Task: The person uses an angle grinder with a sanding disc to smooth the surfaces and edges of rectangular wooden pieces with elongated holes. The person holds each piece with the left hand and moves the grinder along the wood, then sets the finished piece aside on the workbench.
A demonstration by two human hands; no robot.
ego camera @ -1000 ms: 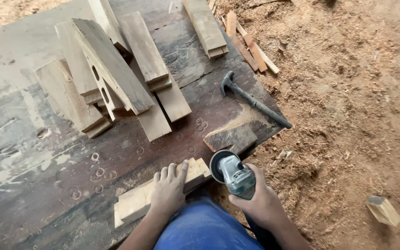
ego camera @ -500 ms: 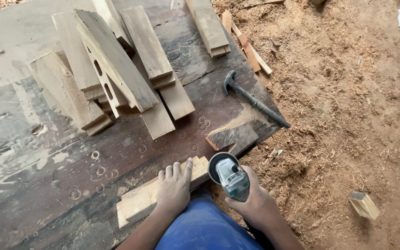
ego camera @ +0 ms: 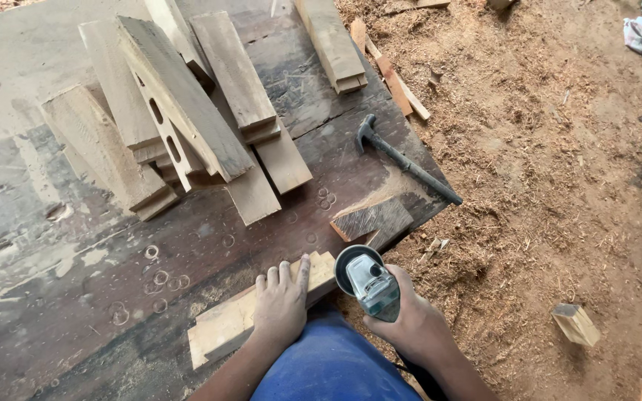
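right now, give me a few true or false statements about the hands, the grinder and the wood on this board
1. The left hand lies flat on a pale wood block. True.
2. The right hand holds a hammer. False: it grips an angle grinder; the hammer lies untouched on the work board.
3. The grinder's disc sits by the block's right end. True.
4. The stacked planks lie on the sawdust. False: they rest on the board.
5. A small wood offcut lies on the sawdust to the right. True.
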